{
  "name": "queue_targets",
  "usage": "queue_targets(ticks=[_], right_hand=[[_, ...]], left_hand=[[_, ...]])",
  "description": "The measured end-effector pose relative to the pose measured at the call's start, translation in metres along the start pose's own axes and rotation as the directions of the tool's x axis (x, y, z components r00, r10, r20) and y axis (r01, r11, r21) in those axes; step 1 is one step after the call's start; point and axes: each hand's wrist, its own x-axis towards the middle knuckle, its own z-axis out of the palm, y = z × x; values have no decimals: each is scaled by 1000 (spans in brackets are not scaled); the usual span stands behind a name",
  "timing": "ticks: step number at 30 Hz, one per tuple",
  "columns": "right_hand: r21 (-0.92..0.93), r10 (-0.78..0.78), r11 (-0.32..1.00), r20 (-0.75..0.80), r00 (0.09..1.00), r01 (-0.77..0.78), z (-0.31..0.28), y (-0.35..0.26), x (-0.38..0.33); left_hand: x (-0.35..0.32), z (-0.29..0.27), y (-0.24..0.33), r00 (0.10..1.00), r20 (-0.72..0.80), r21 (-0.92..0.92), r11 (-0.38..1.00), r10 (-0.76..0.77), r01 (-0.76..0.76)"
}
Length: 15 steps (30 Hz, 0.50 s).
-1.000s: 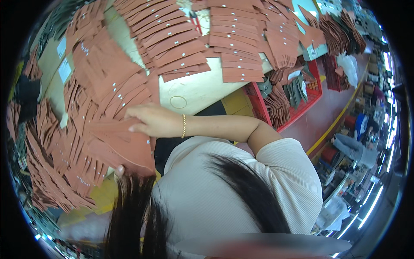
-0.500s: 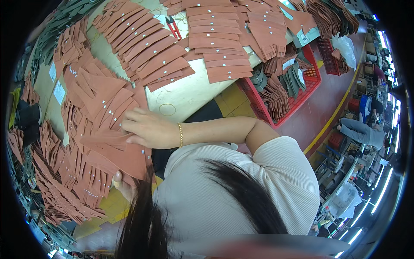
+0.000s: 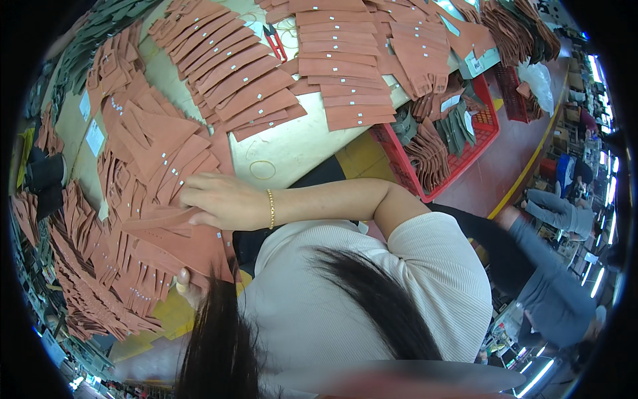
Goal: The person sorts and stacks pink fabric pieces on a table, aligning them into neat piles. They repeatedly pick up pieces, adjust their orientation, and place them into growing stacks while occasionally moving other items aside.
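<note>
A reddish-brown flat cut piece (image 3: pixel 189 247), like leather or fabric, with a row of small holes, lies over a heap of similar pieces (image 3: pixel 149 136) at the left of the table. My left hand (image 3: pixel 191 290) grips its near edge, thumb on top; the other fingers are hidden beneath it. My right hand (image 3: pixel 222 201), a gold bracelet at the wrist, bends over the far edge of the same piece with fingers curled and pinching it. Small white stickers mark many pieces around my hands.
Overlapping rows of stickered pieces (image 3: pixel 232 73) cover the far table. Red-handled snippers (image 3: pixel 274 44) and a rubber band (image 3: pixel 262 169) lie there. A red crate (image 3: pixel 442 189) holds bundled pieces at right. A person in dark clothing (image 3: pixel 551 286) is close behind on the right.
My right hand has shifted slightly left along the piece, while my left hand keeps its hold. A person has come into view at the right. The whole view has shifted a little.
</note>
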Motion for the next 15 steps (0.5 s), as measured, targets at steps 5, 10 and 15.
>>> queue_targets(ticks=[5, 10, 15], right_hand=[[73, 50, 996, 11, 999, -51, -2, -1, 0], [114, 80, 990, 72, 994, -88, -2, -2, -2], [80, 86, 991, 212, 974, -105, 4, -10, -8]], left_hand=[[4, 7, -4, 981, -183, -102, 991, 67, -86], [-2, 16, -6, 912, -397, -163, 969, 106, -184], [-22, -5, -10, 902, -402, -124, 967, 157, -224]])
